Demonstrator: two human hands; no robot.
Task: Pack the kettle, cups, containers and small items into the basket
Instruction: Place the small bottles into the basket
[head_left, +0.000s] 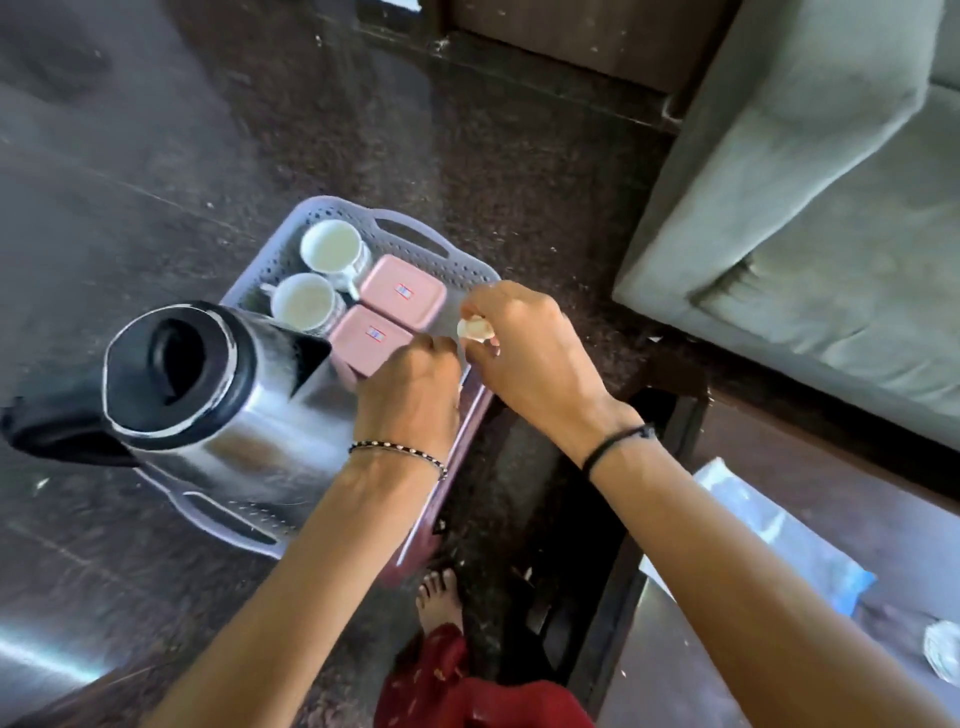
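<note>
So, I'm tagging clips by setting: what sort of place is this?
Likely a living room or hotel room: a grey sofa, a low table beside it, and a dark polished floor.

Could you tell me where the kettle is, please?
Head view, left: the kettle sits at the near end of the basket, next to the cups.

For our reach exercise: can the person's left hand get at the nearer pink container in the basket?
Probably yes. The left hand is right at the nearer pink container, whose lid lies bare; the kettle stands beside it, not over it. The right hand holds a small white item.
</note>
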